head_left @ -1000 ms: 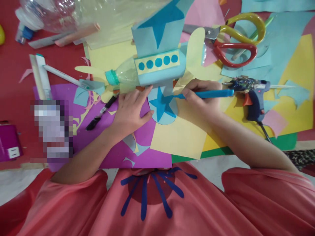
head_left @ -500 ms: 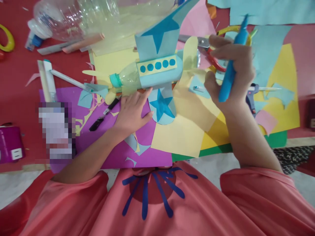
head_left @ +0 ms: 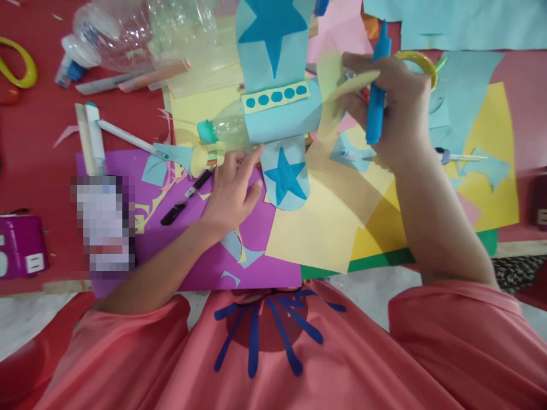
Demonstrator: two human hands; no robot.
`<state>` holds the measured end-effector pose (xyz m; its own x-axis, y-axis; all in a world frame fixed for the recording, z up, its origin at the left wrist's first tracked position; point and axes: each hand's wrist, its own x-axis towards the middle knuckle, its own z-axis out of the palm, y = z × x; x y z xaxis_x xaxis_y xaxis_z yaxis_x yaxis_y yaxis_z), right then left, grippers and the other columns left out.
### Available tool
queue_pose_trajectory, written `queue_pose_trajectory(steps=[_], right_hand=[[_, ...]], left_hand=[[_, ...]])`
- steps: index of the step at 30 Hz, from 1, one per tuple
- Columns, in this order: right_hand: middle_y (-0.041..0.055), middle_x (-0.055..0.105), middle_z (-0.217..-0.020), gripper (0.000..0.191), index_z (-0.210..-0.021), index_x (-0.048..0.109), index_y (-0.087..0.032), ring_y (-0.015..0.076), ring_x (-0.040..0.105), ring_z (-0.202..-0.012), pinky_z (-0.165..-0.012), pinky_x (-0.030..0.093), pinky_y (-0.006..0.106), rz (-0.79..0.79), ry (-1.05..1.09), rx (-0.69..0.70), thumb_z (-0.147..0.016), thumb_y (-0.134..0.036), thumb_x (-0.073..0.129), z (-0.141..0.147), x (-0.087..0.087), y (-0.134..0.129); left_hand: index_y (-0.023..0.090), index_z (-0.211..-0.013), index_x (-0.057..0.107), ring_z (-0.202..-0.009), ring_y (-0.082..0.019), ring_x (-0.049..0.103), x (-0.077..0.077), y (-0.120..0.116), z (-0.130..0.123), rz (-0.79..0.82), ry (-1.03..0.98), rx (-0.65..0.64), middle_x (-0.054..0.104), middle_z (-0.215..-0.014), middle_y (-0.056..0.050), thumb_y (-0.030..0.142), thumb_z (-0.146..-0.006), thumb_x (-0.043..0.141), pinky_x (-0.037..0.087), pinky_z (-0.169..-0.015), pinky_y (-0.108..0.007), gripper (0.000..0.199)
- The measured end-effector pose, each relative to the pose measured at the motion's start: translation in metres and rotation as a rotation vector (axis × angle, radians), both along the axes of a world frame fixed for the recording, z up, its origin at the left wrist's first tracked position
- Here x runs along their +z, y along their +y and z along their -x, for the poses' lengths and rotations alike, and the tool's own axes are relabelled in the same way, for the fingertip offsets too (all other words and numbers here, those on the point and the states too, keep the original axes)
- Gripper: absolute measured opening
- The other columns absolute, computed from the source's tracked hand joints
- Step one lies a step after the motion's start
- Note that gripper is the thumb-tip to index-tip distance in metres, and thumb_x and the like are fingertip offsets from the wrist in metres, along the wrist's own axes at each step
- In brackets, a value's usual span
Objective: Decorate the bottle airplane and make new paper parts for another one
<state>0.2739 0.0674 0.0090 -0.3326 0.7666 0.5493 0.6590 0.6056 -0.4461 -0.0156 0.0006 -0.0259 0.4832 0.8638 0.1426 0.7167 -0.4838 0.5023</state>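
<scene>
A plastic-bottle airplane lies across the middle, its bottle (head_left: 231,122) capped in teal and wrapped in light blue paper (head_left: 284,119). A pale yellow strip (head_left: 277,97) with blue dots runs along its body. The near wing (head_left: 285,173) and far wing (head_left: 273,42) each bear a blue star. My left hand (head_left: 233,191) rests with fingers stretched, the index fingertip at the near wing's inner edge. My right hand (head_left: 391,102) is closed around a blue marker (head_left: 376,97), held upright. Its fingertips are at the pale yellow tail piece (head_left: 352,85); whether they touch it is unclear.
Purple paper (head_left: 273,273) and cream paper (head_left: 316,239) lie under the plane with scraps around. A black pen (head_left: 188,196), a phone (head_left: 105,225), white markers (head_left: 92,136) and a glue gun (head_left: 444,155) lie about. Clear plastic bottles (head_left: 115,34) lie at the back left.
My right hand has moved left to the plane's tail with the blue marker. The plane has turned slightly, and its far wing now points straighter away. My left hand stays near the near wing.
</scene>
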Motion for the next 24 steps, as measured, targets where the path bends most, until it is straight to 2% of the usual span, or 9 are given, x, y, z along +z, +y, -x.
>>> queue_pose_trajectory(steps=[2, 4, 6, 9, 12, 16, 18, 21, 24], right_hand=[[0.0054, 0.070, -0.091, 0.036, -0.118, 0.066, -0.016, 0.0168, 0.066, -0.080, -0.074, 0.053, 0.032, -0.069, 0.067, -0.046, -0.091, -0.039, 0.060, 0.002, 0.001, 0.007], [0.0000, 0.055, -0.072, 0.027, -0.097, 0.067, -0.014, 0.0119, 0.052, -0.062, -0.063, 0.046, 0.029, -0.197, 0.167, -0.113, -0.092, -0.039, 0.057, 0.006, 0.005, 0.009], [-0.0037, 0.039, -0.063, 0.022, -0.076, 0.057, -0.019, 0.0091, 0.036, -0.054, -0.056, 0.035, 0.027, -0.291, 0.234, -0.189, -0.092, -0.035, 0.056, 0.010, 0.010, 0.007], [-0.0051, 0.031, -0.060, 0.031, -0.068, 0.035, -0.024, 0.0088, 0.027, -0.053, -0.053, 0.026, 0.027, -0.316, 0.237, -0.261, -0.090, -0.030, 0.056, 0.013, 0.017, -0.003], [-0.0050, 0.029, -0.060, 0.034, -0.069, 0.026, -0.025, 0.0088, 0.028, -0.053, -0.053, 0.026, 0.026, -0.348, 0.162, -0.342, -0.090, -0.028, 0.053, 0.012, 0.019, -0.013], [-0.0034, 0.029, -0.062, 0.032, -0.072, 0.024, -0.025, 0.0096, 0.037, -0.052, -0.052, 0.029, 0.025, -0.409, 0.001, -0.405, -0.091, -0.025, 0.050, 0.012, 0.016, -0.024], [-0.0034, 0.030, -0.061, 0.032, -0.071, 0.023, -0.025, 0.0103, 0.036, -0.052, -0.051, 0.029, 0.025, -0.428, -0.044, -0.409, -0.090, -0.022, 0.050, 0.015, 0.015, -0.031], [-0.0043, 0.034, -0.057, 0.031, -0.067, 0.028, -0.025, 0.0101, 0.034, -0.050, -0.049, 0.030, 0.025, -0.422, -0.060, -0.390, -0.088, -0.017, 0.050, 0.028, 0.014, -0.046], [-0.0038, 0.046, -0.057, 0.027, -0.067, 0.038, -0.024, 0.0097, 0.042, -0.050, -0.049, 0.038, 0.024, -0.265, -0.032, -0.271, -0.093, -0.020, 0.047, 0.047, 0.011, -0.063]], left_hand=[[0.022, -0.145, 0.036, -0.109, -0.026, 0.055, -0.002, 0.000, 0.002, -0.080, -0.061, -0.011, 0.053, -0.118, -0.013, 0.029, -0.096, 0.040, 0.045, -0.094, -0.044, 0.049], [0.024, -0.144, 0.037, -0.110, -0.027, 0.055, 0.000, -0.001, 0.003, -0.167, -0.115, -0.030, 0.055, -0.117, -0.012, 0.033, -0.097, 0.040, 0.045, -0.092, -0.044, 0.048], [0.026, -0.143, 0.039, -0.108, -0.026, 0.055, 0.003, -0.002, 0.003, -0.243, -0.173, -0.057, 0.057, -0.114, -0.011, 0.035, -0.097, 0.041, 0.045, -0.092, -0.042, 0.046], [0.027, -0.139, 0.044, -0.104, -0.025, 0.056, 0.008, -0.003, 0.002, -0.336, -0.275, -0.095, 0.057, -0.110, -0.009, 0.032, -0.096, 0.044, 0.044, -0.092, -0.040, 0.043], [0.024, -0.131, 0.051, -0.099, -0.024, 0.057, 0.010, -0.002, 0.001, -0.417, -0.343, -0.152, 0.058, -0.104, -0.008, 0.030, -0.094, 0.047, 0.044, -0.086, -0.038, 0.038], [0.023, -0.099, 0.057, -0.077, -0.019, 0.057, 0.012, -0.001, -0.001, -0.568, -0.345, -0.244, 0.062, -0.084, -0.003, 0.024, -0.091, 0.048, 0.042, -0.066, -0.033, 0.012], [0.024, -0.092, 0.056, -0.066, -0.015, 0.056, 0.014, -0.002, -0.002, -0.568, -0.340, -0.328, 0.063, -0.074, 0.002, 0.021, -0.089, 0.048, 0.041, -0.060, -0.030, 0.009], [0.023, -0.102, 0.057, -0.064, -0.013, 0.059, 0.016, -0.004, -0.004, -0.473, -0.372, -0.467, 0.065, -0.074, 0.003, 0.020, -0.089, 0.048, 0.046, -0.057, -0.027, 0.016], [0.020, -0.127, 0.049, -0.092, -0.018, 0.065, 0.014, -0.004, -0.005, -0.407, -0.354, -0.425, 0.066, -0.100, -0.007, 0.034, -0.095, 0.047, 0.055, -0.073, -0.030, 0.035]])
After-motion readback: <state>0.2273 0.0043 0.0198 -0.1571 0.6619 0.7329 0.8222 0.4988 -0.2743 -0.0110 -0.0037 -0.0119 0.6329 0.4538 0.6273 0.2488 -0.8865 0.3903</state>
